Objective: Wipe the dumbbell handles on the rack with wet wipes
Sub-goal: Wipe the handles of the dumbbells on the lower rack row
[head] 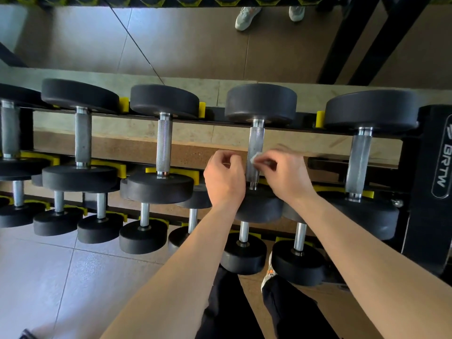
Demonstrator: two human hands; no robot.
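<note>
Several black dumbbells with knurled steel handles lie across a black rack (433,152) with yellow cradles. My right hand (285,174) pinches a small white wet wipe (257,158) against the lower part of one dumbbell handle (255,143), the second from the right on the top row. My left hand (223,178) hovers just left of that handle with its fingers curled, and whether it holds anything is hidden. The near head of this dumbbell is partly covered by both wrists.
To the left a neighbouring handle (163,143) and to the right another handle (358,162) stand close by. A lower row of smaller dumbbells (144,237) sits nearer me. A mirror (171,40) behind the rack reflects shoes. My legs and a shoe are below.
</note>
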